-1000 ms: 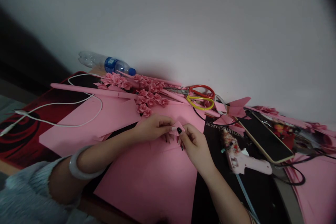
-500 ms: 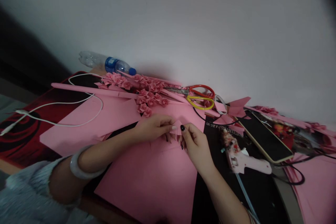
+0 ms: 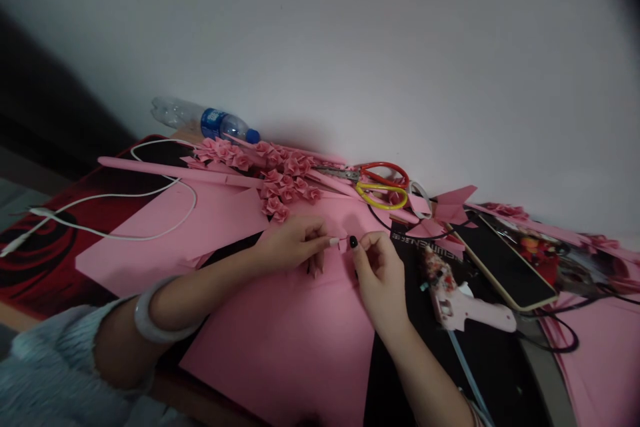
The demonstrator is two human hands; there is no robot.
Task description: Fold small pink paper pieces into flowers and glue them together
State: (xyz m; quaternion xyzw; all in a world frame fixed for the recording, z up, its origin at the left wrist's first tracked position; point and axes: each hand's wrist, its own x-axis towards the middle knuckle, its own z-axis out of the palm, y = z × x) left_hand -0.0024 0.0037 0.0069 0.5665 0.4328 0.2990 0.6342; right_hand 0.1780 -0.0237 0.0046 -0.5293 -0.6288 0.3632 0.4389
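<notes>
My left hand (image 3: 293, 243) and my right hand (image 3: 381, 271) meet over large pink paper sheets (image 3: 280, 327) on the table. Between their fingertips is a small folded pink paper piece (image 3: 343, 243). Both hands pinch it, the left from the left side, the right with thumb and forefinger from the right. A pale bangle (image 3: 145, 313) circles my left wrist. A cluster of finished pink paper roses (image 3: 280, 180) lies just beyond my hands.
A pink glue gun (image 3: 460, 303) and a phone (image 3: 505, 260) lie to the right. Red and yellow scissors (image 3: 383, 185) rest by the wall. A water bottle (image 3: 205, 121) lies at the back left, and a white cable (image 3: 115, 213) loops over the left side.
The pink piece looks smaller and more folded between the fingertips. My right hand has lifted a little and turned, its fingers curling more; my left hand has barely moved.
</notes>
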